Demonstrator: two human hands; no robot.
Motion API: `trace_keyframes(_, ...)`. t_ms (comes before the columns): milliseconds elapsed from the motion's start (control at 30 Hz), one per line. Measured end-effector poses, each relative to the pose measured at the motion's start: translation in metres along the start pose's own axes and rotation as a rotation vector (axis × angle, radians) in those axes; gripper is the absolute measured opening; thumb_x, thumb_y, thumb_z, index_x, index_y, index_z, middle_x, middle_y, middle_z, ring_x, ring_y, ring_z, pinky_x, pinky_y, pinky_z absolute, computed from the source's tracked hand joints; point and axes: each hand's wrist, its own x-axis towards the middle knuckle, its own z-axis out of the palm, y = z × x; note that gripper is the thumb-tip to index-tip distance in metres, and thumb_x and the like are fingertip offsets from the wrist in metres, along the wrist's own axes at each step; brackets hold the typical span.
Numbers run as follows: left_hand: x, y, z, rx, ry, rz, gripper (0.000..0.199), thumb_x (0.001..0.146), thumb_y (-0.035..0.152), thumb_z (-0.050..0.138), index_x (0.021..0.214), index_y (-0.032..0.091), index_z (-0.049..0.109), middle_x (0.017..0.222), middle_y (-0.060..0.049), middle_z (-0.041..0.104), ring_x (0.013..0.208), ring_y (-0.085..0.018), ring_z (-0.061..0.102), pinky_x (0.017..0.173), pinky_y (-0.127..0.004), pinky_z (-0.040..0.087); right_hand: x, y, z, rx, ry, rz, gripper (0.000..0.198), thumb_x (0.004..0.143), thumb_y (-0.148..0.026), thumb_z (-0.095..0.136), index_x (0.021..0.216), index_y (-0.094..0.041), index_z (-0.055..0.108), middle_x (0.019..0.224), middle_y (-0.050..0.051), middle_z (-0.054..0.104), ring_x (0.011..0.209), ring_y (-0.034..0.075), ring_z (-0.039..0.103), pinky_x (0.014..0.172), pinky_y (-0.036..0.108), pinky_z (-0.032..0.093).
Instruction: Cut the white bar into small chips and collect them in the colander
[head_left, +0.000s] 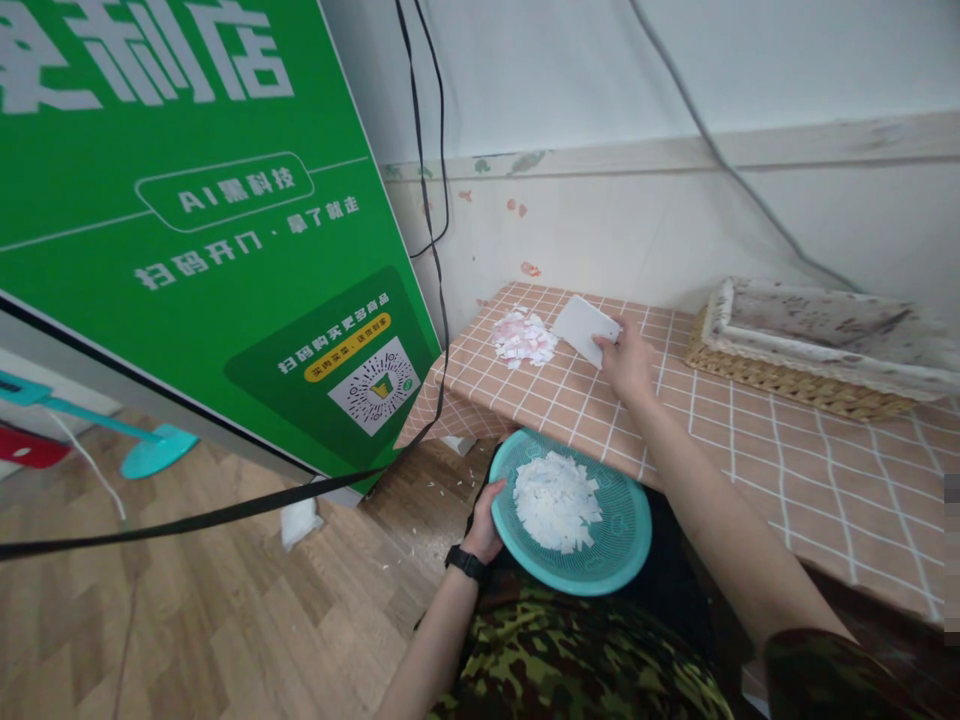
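Observation:
My left hand (486,520) grips the left rim of a teal plastic colander (630,550), held just below the table's front edge. Many small white paper scraps (556,502) lie heaped inside it. In my right hand (628,362) is a flat white scraper-like plate (585,326), pinched at its right edge between thumb and fingers above the tabletop. Just left of the plate, a pile of white and pinkish paper scraps (523,337) rests on the checked tablecloth (697,440). The fingers of my left hand are partly hidden under the colander.
A lined wicker basket (810,385) stands at the table's right, by the wall. To the left rises a large green cabinet panel (187,330) with white lettering. A black strap (300,490) hangs across its front. A few scraps lie on the wooden floor (247,600).

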Motion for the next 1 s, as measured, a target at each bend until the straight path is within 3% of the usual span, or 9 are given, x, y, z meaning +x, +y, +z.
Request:
trace_keyframes(100,0.002,-0.002,-0.002,-0.005,0.006,0.002,0.034,0.075,0.033,0.059,0.096,0.007,0.068,0.088,-0.011,0.072,0.092,-0.027,0.063,0.09,-0.036,0.041,0.0,-0.001,0.0,0.008,-0.053,-0.028,0.04,0.08,-0.032,0.047,0.116,-0.015,0.05,0.096,0.012,0.065,0.079,0.025,0.059,0.069,0.035,0.041)
trace_keyframes(300,0.004,-0.003,-0.004,-0.034,0.005,-0.042,0.034,0.075,0.034,0.06,0.095,0.008,0.068,0.09,-0.012,0.072,0.09,-0.026,0.064,0.088,-0.035,0.042,0.002,0.003,-0.002,0.0,-0.085,-0.023,0.031,0.08,-0.043,0.047,0.087,-0.016,0.06,0.077,0.012,0.065,0.07,0.025,0.058,0.063,0.035,0.042)
trace_keyframes(600,0.009,-0.001,-0.005,-0.054,0.007,-0.087,0.032,0.077,0.034,0.057,0.094,0.009,0.069,0.084,-0.01,0.073,0.087,-0.025,0.064,0.086,-0.035,0.043,0.006,0.013,0.002,0.473,-0.176,0.171,0.039,0.071,-0.046,0.06,0.092,-0.014,0.063,0.079,0.01,0.069,0.062,0.022,0.062,0.053,0.034,0.048)
trace_keyframes(833,0.009,-0.001,-0.005,-0.028,0.031,-0.084,0.03,0.075,0.034,0.059,0.088,0.009,0.07,0.082,-0.01,0.072,0.085,-0.025,0.064,0.085,-0.035,0.043,0.001,0.0,-0.001,0.634,-0.228,0.227,0.043,0.066,-0.046,0.067,0.094,-0.014,0.064,0.084,0.011,0.07,0.069,0.024,0.065,0.059,0.036,0.052)
trace_keyframes(1000,0.01,-0.001,-0.006,-0.025,0.038,-0.078,0.028,0.075,0.034,0.059,0.086,0.01,0.069,0.081,-0.009,0.072,0.084,-0.024,0.065,0.085,-0.034,0.043,-0.001,-0.006,-0.002,0.632,-0.237,0.226,0.045,0.066,-0.047,0.068,0.097,-0.014,0.063,0.086,0.011,0.07,0.072,0.024,0.065,0.06,0.035,0.052)
